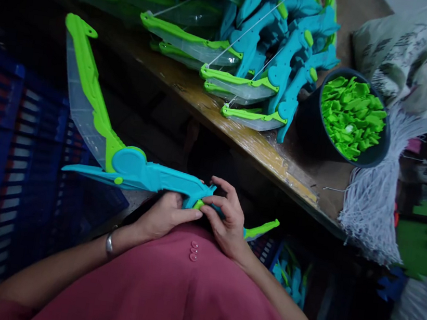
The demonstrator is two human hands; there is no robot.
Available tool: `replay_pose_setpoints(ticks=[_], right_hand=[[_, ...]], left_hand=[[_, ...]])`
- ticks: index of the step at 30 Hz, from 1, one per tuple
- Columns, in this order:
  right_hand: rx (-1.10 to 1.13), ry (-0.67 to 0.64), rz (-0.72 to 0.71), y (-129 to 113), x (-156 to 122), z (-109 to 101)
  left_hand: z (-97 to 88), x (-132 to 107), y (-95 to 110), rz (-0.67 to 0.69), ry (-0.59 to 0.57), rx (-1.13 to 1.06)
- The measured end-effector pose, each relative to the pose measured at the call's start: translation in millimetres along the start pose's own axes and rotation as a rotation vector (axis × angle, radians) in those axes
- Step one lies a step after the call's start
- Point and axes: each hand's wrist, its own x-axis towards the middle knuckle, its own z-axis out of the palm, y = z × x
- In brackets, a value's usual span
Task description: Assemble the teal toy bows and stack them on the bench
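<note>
A teal and green toy bow [134, 168] lies across my lap, its clear green-edged limb rising to the upper left. My left hand [164, 215] is closed round the teal grip from below. My right hand [225, 216] pinches the same bow near a small green piece at the grip, fingers curled. A short green tip of the bow [263, 228] sticks out to the right past my right hand. A silver bracelet sits on my left wrist.
On the wooden bench [262, 150] lies a pile of finished toy bows [252, 44]. A dark bucket [311, 131] holds several small green parts [350, 118]. A bundle of white strings [373, 202] and plastic bags [416, 55] lie right. Blue crates [7, 143] stand left.
</note>
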Motion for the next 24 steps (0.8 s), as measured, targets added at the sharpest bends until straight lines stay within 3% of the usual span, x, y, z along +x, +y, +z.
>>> replay_pose_setpoints(ticks=[12,18,24], right_hand=[[0.135,0.001,0.174,-0.1,6.1,1.3],[0.135,-0.277,0.237,8.9,21.7,-18.8],[0.080,-0.208,0.199,3.8,22.1,-16.2]], left_hand=[[2.7,-0.1,-5.8,-0.002,0.015,0.077],[7.0,-4.9,9.5,-0.012,-0.011,0.219],[14.4,-7.3,10.8,0.008,0.073,0.262]])
